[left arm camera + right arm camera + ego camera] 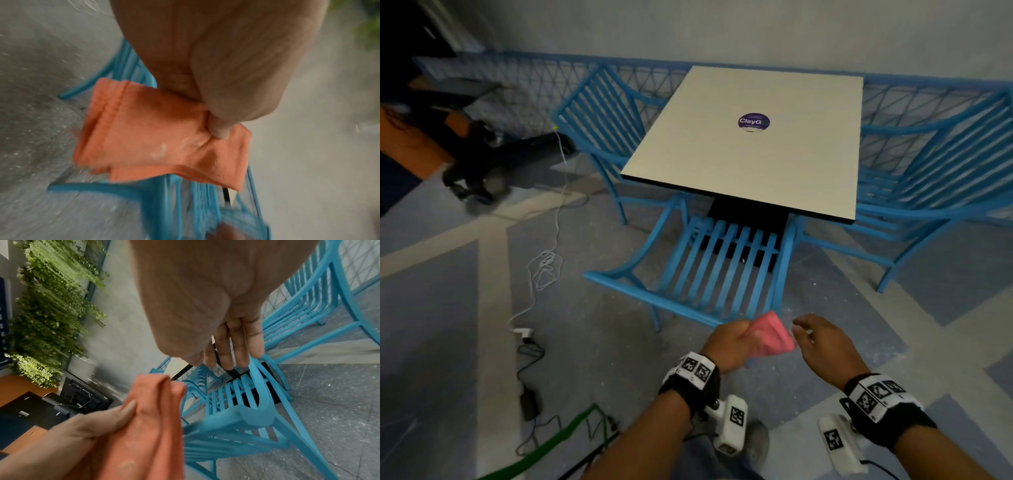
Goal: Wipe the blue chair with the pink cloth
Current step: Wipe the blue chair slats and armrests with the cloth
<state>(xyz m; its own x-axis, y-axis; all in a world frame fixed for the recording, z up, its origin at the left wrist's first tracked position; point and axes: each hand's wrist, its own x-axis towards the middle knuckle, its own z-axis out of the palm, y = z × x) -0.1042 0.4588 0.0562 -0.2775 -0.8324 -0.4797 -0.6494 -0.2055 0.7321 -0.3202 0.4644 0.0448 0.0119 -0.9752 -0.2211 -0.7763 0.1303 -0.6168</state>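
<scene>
A blue slatted chair (pixel 717 270) stands pushed under the table, its backrest toward me. My left hand (pixel 732 341) grips a folded pink cloth (pixel 772 334) just above the near right corner of the chair's top rail. In the left wrist view the cloth (pixel 156 138) is pinched under my thumb, with the chair (pixel 164 203) blurred below. My right hand (pixel 822 342) hovers just right of the cloth with relaxed fingers and holds nothing. The right wrist view shows its straight fingers (pixel 236 344) above the chair's rail (pixel 257 412), beside the cloth (pixel 148 426).
A square white table (pixel 750 137) with a purple sticker stands beyond the chair. Two more blue chairs (pixel 602 120) (pixel 935 178) flank it, with a blue mesh fence (pixel 517 85) behind. Cables and a charger (pixel 527 342) lie on the floor left; a black scooter (pixel 510 157) stands farther left.
</scene>
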